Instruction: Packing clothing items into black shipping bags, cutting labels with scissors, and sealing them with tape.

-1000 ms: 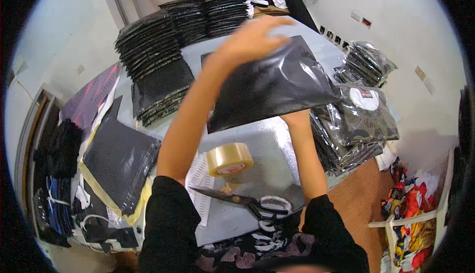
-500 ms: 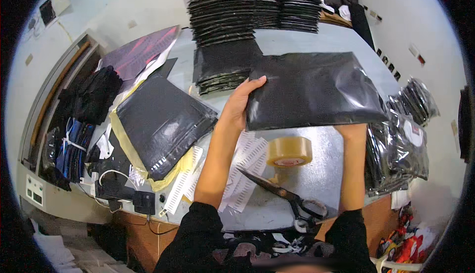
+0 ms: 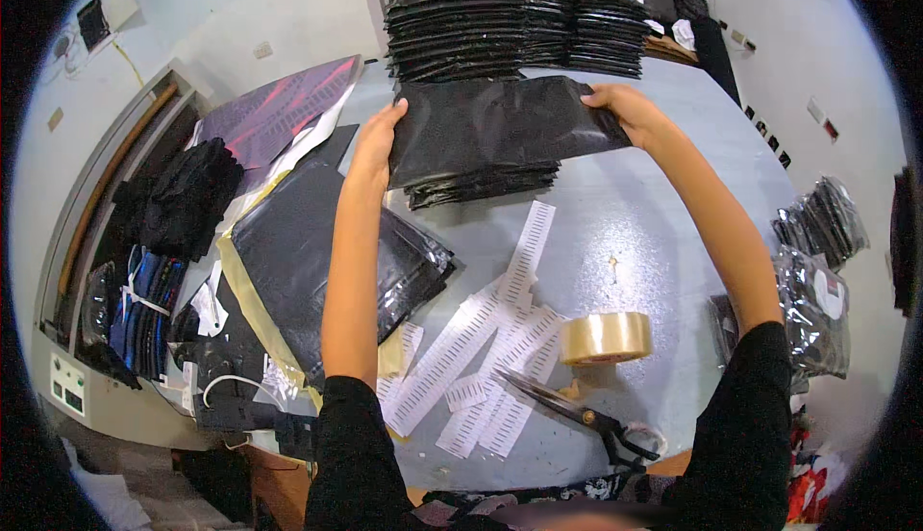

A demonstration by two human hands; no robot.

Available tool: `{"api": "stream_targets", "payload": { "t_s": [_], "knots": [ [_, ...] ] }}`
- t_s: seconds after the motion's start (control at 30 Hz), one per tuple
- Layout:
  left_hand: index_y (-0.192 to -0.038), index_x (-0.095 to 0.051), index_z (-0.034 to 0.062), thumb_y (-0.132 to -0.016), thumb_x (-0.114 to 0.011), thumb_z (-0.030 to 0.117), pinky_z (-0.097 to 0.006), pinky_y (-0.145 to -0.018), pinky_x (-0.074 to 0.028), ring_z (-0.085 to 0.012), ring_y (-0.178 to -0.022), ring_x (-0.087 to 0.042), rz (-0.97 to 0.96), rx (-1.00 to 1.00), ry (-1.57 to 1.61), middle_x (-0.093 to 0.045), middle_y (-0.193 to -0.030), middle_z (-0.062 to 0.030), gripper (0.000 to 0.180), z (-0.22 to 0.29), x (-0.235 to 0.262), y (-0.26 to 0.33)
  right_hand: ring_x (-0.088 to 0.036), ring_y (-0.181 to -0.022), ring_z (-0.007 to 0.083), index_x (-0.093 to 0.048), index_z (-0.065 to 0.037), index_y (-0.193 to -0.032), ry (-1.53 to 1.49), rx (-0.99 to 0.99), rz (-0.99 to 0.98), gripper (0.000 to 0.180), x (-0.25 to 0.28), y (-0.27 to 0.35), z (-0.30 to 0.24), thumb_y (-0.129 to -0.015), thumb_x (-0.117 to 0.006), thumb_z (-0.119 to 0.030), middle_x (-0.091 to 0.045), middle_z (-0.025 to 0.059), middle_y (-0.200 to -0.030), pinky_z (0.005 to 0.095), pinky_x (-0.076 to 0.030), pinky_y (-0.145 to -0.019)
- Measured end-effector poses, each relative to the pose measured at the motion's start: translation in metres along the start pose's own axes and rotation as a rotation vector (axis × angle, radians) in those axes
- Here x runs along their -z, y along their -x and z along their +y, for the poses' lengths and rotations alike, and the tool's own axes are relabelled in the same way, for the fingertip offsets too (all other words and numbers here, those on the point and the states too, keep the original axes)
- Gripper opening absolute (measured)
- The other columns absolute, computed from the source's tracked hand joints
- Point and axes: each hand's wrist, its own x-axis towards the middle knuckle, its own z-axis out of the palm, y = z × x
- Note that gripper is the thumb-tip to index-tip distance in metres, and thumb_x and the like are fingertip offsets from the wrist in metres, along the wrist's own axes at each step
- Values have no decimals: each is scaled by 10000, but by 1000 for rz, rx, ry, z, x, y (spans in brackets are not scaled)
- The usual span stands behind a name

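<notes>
A flat black plastic packet [image 3: 500, 122] is stretched between my two hands at the far side of the table. My left hand [image 3: 377, 141] grips its left edge, thumb on top. At the far right corner, my right hand [image 3: 630, 113] pinches it between thumb and fingers. The packet lies over a short stack of similar black packets [image 3: 481, 183]; whether it rests fully on them I cannot tell. Just behind rise taller stacks of black packets [image 3: 457, 31].
Nearer me lie white label strips [image 3: 452, 367], a tape roll [image 3: 606, 337] and black-handled scissors [image 3: 577, 414]. Flat black plastic bags [image 3: 308, 242] are piled at left, beside folded dark cloth [image 3: 192, 185]. Clear-wrapped dark packs [image 3: 812, 310] sit at the right edge.
Both hands have carried the packet away from me and to the left, over the short stack. My right hand has shifted from beneath the near edge to the far right corner.
</notes>
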Motion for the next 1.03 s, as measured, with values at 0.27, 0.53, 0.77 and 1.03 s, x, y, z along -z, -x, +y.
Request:
{"api": "stream_targets", "payload": {
  "t_s": [0.27,0.53,0.77,1.03],
  "knots": [
    [-1025,-532,-29,-891,-479,175,-349,-765,-479,-242,-834,-596,157,187,-156,-603,-948,-128,250,-59,50,-69,-539,-655,136,-427,-6,-1197,172,149,241,391,4,-92,43,-816,-501,-54,-572,89,-870,255,-489,-587],
    [-1268,-425,77,-834,-564,66,-282,-749,-471,-172,-884,-580,233,85,-257,-593,-1014,-96,455,-92,70,-70,-570,-752,182,-483,-31,-1165,38,4,64,442,2,-101,100,-735,-559,40,-582,96,-869,285,-466,-647],
    [-1203,-508,77,-871,-496,59,-269,-734,-461,-155,-858,-570,135,67,-305,-582,-1024,-83,332,-95,66,-86,-542,-759,162,-591,18,-1053,189,97,151,336,10,-112,106,-722,-547,54,-594,114,-902,252,-426,-706],
    [-1303,-377,127,-856,-535,274,-384,-836,-408,-261,-988,-495,283,124,-169,-476,-1239,-88,497,-86,75,-58,-559,-939,212,-521,23,-1165,447,124,298,437,19,-80,110,-761,-619,-113,-597,163,-1054,282,-408,-851]
  ]
}}
